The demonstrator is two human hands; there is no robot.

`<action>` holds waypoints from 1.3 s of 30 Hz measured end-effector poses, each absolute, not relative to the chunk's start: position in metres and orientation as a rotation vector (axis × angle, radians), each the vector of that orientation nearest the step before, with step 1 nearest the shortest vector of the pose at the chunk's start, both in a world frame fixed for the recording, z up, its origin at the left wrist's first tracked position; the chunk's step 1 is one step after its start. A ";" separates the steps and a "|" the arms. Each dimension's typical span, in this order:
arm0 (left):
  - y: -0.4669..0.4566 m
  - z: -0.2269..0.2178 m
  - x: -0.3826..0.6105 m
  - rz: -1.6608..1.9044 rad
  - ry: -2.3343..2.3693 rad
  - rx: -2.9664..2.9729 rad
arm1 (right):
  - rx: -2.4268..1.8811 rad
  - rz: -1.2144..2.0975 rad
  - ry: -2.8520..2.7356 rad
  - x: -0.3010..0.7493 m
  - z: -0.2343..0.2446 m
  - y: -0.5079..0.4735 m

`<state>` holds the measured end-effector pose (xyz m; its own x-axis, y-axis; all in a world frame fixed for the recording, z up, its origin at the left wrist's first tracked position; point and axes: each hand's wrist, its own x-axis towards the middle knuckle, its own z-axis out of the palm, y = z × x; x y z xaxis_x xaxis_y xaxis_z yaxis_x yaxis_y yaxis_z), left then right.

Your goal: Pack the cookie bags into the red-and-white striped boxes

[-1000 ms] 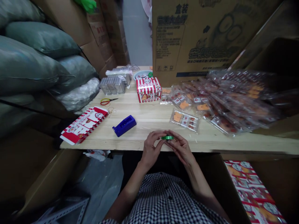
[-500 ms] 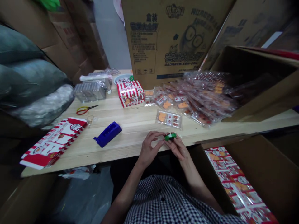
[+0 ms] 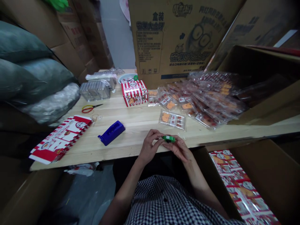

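Note:
Both my hands meet at the near edge of the wooden table (image 3: 140, 120), pinching a small green roll of tape (image 3: 169, 138) between them. My left hand (image 3: 150, 147) grips its left side with curled fingers. My right hand (image 3: 179, 148) holds its right side from below. A blue tape dispenser (image 3: 112, 132) lies on the table to the left of my hands. Just beyond my hands lies one clear snack packet (image 3: 172, 119) with orange contents.
A heap of clear snack packets (image 3: 206, 100) covers the right of the table. A red-and-white striped box (image 3: 134, 92) stands at the back, flat striped cartons (image 3: 62, 137) lie left, scissors (image 3: 90, 107) and clear trays (image 3: 95, 90) behind. Large cardboard boxes (image 3: 173, 37) stand behind. A carton at lower right (image 3: 241, 187) holds striped boxes.
The camera swung left then right, so the scene shifted. My hands stay together on the green tape roll, turning it slightly.

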<state>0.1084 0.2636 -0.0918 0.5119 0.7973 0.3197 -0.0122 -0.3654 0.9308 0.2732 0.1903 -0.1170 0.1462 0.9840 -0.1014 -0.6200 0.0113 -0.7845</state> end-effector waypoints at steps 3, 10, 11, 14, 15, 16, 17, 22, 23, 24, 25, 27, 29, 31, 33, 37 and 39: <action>0.272 -0.085 0.098 0.999 0.610 1.816 | -0.807 1.367 -0.615 0.274 -0.115 0.191; 0.283 -0.081 0.082 0.881 0.498 1.928 | -0.770 1.541 -0.764 0.287 -0.122 0.203; 0.285 -0.082 0.081 0.867 0.492 1.935 | -0.760 1.580 -0.811 0.288 -0.121 0.203; 0.287 -0.086 0.081 0.827 0.472 1.918 | -0.737 1.659 -0.955 0.287 -0.116 0.202; 0.286 -0.087 0.083 0.827 0.470 1.888 | -0.744 1.646 -0.987 0.286 -0.115 0.202; 0.284 -0.089 0.084 0.841 0.477 1.842 | -0.762 1.611 -1.008 0.284 -0.115 0.203; 0.281 -0.090 0.086 0.876 0.500 1.779 | -0.792 1.556 -1.017 0.283 -0.115 0.203; 0.254 -0.098 0.093 0.976 0.692 1.503 | -0.979 1.259 -0.980 0.270 -0.118 0.207; 0.250 -0.099 0.094 0.960 0.714 1.499 | -0.993 1.241 -0.969 0.267 -0.118 0.207; 0.247 -0.100 0.094 0.949 0.732 1.497 | -0.997 1.237 -0.960 0.264 -0.118 0.207; 0.246 -0.100 0.094 0.951 0.749 1.487 | -0.993 1.240 -0.952 0.261 -0.118 0.206; 0.246 -0.100 0.092 0.960 0.753 1.440 | -0.966 1.256 -0.949 0.258 -0.118 0.204; 0.249 -0.099 0.089 0.934 0.698 1.399 | -0.930 1.284 -0.969 0.260 -0.116 0.200; 0.252 -0.098 0.085 0.885 0.625 1.375 | -0.898 1.330 -1.007 0.267 -0.113 0.197; 0.252 -0.097 0.081 0.859 0.581 1.344 | -0.898 1.375 -1.053 0.274 -0.110 0.195; 0.249 -0.100 0.075 0.795 0.572 1.239 | -0.973 1.380 -1.137 0.280 -0.103 0.191; 0.247 -0.103 0.073 0.757 0.586 1.204 | -1.006 1.344 -1.162 0.279 -0.102 0.190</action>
